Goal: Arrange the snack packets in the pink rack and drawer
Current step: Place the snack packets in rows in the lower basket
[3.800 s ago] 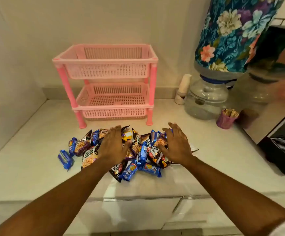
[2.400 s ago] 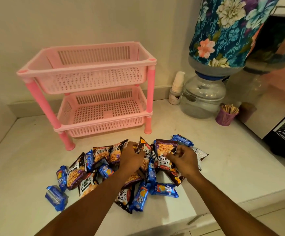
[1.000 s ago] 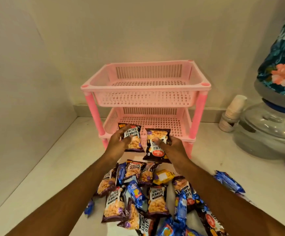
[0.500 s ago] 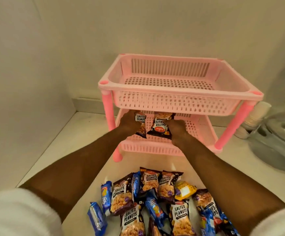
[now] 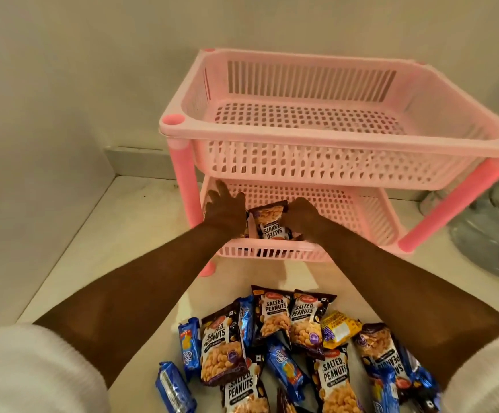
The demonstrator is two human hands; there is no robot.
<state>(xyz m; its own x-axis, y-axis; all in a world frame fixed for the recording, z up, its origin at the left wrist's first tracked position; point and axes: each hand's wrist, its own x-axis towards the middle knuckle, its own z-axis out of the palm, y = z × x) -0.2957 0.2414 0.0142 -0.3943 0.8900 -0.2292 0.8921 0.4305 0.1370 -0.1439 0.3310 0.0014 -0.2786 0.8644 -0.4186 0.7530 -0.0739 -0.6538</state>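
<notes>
The pink two-tier rack [image 5: 302, 138] stands against the wall, and its top tier holds nothing. Both my hands reach into the lower tier [image 5: 275, 252]. My right hand [image 5: 302, 217] grips the right edge of a salted peanuts packet [image 5: 269, 223] that stands in the tier. My left hand [image 5: 224, 208] lies just left of that packet with its fingers stretched out; a second packet beneath it is mostly hidden. A pile of snack packets [image 5: 275, 320] lies on the counter in front of the rack: salted peanuts, blue biscuit packets [image 5: 173, 389] and one yellow packet [image 5: 339, 329].
A clear water jar [image 5: 495, 231] sits right of the rack, close to its front right leg [image 5: 427, 225]. A wall closes off the left side of the white counter [image 5: 117, 234]. Bare counter lies between the rack and that wall.
Both hands carried a salted peanuts packet each from the pile into the lower tier. In the last half second they moved lower in the tier, and my left fingers spread out.
</notes>
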